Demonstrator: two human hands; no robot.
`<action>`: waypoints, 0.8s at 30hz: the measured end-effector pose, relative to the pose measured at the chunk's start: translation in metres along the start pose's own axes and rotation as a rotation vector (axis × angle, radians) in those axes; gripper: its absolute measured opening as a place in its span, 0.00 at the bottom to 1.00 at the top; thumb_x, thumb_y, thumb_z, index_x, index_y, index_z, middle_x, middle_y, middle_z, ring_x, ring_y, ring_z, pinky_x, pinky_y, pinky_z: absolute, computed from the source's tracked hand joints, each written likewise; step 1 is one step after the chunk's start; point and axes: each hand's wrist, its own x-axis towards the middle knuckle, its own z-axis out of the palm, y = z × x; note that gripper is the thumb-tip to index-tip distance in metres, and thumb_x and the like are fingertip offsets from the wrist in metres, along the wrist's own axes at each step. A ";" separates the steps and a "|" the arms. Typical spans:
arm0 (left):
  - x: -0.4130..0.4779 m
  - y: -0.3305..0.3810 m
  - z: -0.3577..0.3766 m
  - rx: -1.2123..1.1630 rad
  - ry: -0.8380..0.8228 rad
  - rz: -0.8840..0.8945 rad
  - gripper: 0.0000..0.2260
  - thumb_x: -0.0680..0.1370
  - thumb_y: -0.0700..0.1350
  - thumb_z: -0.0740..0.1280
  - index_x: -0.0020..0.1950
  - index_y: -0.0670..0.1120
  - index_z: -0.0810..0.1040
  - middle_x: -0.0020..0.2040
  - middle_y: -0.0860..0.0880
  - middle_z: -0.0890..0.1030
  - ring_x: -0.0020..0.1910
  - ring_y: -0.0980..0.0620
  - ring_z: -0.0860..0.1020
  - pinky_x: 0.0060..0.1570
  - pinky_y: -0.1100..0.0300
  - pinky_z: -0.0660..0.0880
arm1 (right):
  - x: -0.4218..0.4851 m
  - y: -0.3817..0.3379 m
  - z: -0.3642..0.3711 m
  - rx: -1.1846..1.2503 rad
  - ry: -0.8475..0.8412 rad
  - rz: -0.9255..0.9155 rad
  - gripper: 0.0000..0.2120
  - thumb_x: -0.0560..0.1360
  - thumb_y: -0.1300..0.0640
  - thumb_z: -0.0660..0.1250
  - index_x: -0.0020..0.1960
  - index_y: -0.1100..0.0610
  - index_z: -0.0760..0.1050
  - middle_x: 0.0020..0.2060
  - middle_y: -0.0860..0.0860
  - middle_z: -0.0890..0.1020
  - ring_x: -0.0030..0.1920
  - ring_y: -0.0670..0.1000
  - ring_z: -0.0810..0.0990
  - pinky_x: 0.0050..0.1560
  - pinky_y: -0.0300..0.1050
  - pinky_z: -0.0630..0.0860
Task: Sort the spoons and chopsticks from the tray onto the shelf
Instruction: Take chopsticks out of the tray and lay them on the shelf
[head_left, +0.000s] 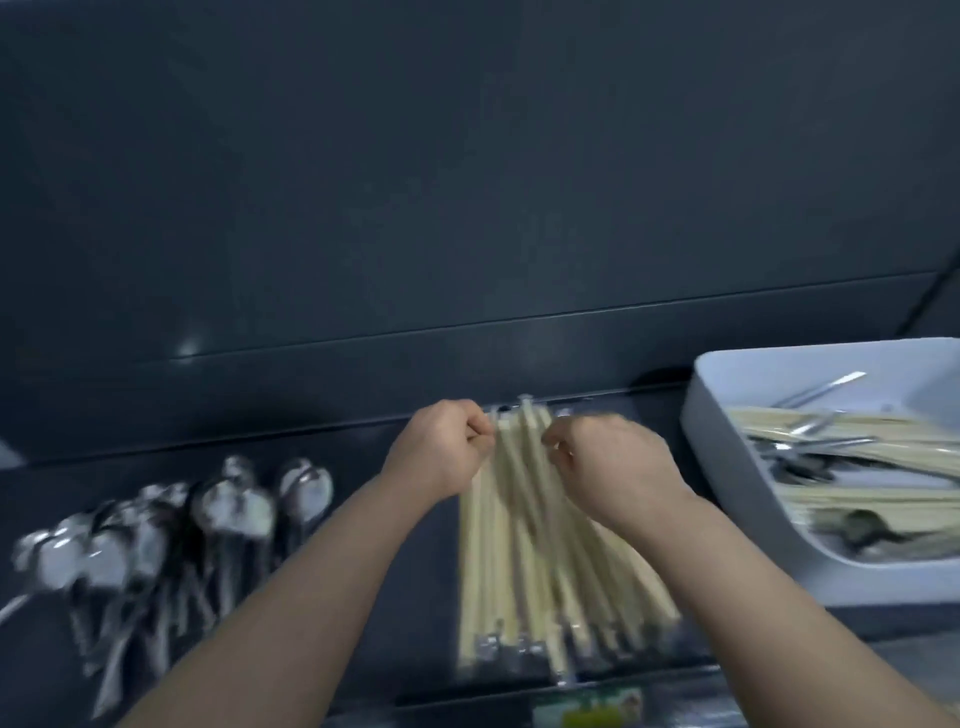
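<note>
A fanned pile of pale wooden chopsticks (524, 561) lies on the dark shelf (395, 571), far ends at the back wall. My left hand (441, 452) pinches the pile's far left edge with curled fingers. My right hand (608, 462) pinches the far right edge. Several metal spoons (171, 525) lie in a row on the shelf at the left, bowls away from me. A white tray (727, 499) at the right holds more chopsticks (852, 431) mixed with spoons (815, 447). The picture is blurred by motion.
A dark wall panel (467, 182) rises right behind the shelf. A small green and yellow label (592, 709) shows below the shelf's front edge. Bare dark shelf separates the spoons from the chopstick pile.
</note>
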 end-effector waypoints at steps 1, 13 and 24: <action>0.003 0.023 0.011 -0.012 -0.013 0.030 0.06 0.77 0.45 0.66 0.42 0.56 0.78 0.37 0.60 0.79 0.42 0.55 0.80 0.47 0.54 0.79 | -0.007 0.022 -0.008 -0.012 0.031 0.012 0.12 0.77 0.55 0.58 0.57 0.47 0.76 0.55 0.50 0.80 0.58 0.55 0.75 0.46 0.46 0.69; 0.027 0.263 0.148 0.108 -0.099 0.284 0.08 0.78 0.42 0.63 0.52 0.49 0.80 0.47 0.53 0.82 0.49 0.52 0.79 0.50 0.55 0.77 | -0.080 0.291 -0.058 -0.031 0.132 0.315 0.12 0.78 0.55 0.59 0.56 0.44 0.77 0.53 0.47 0.81 0.56 0.53 0.77 0.46 0.45 0.72; 0.061 0.269 0.207 0.385 -0.053 0.201 0.19 0.80 0.37 0.57 0.68 0.51 0.71 0.62 0.51 0.76 0.61 0.48 0.69 0.54 0.57 0.68 | -0.082 0.347 -0.043 -0.014 0.043 0.288 0.16 0.76 0.60 0.59 0.59 0.45 0.76 0.54 0.49 0.79 0.57 0.52 0.76 0.48 0.45 0.73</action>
